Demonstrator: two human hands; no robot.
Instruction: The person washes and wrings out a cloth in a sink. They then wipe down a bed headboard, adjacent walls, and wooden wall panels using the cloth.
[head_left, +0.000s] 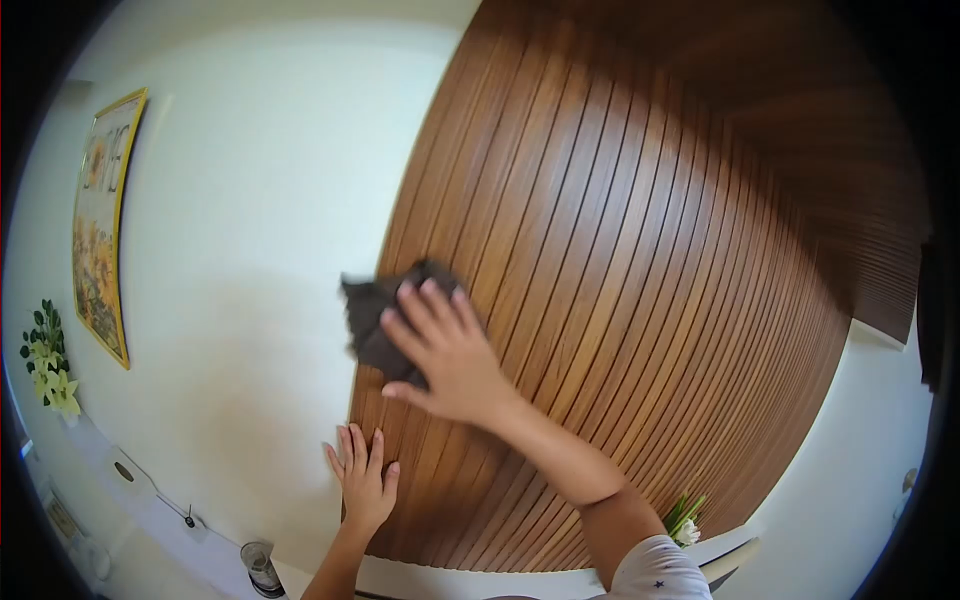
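Note:
My right hand (452,362) presses a crumpled dark grey cloth (372,318) against a brown slatted wood panel (560,330), near the panel's left edge. The fingers lie over the cloth and keep hold of it, and its loose corner sticks out to the left over the white wall. Lower down, my left hand (364,482) rests on the same edge with its fingers spread and pointing up. It touches the panel and holds nothing.
White wall (270,250) runs left of the panel, with a gold-framed picture (108,225). Pale artificial flowers (50,370), a cable (160,492) and a glass jar (261,568) stand or lie at lower left. A small white-flowered plant (686,525) is at lower right.

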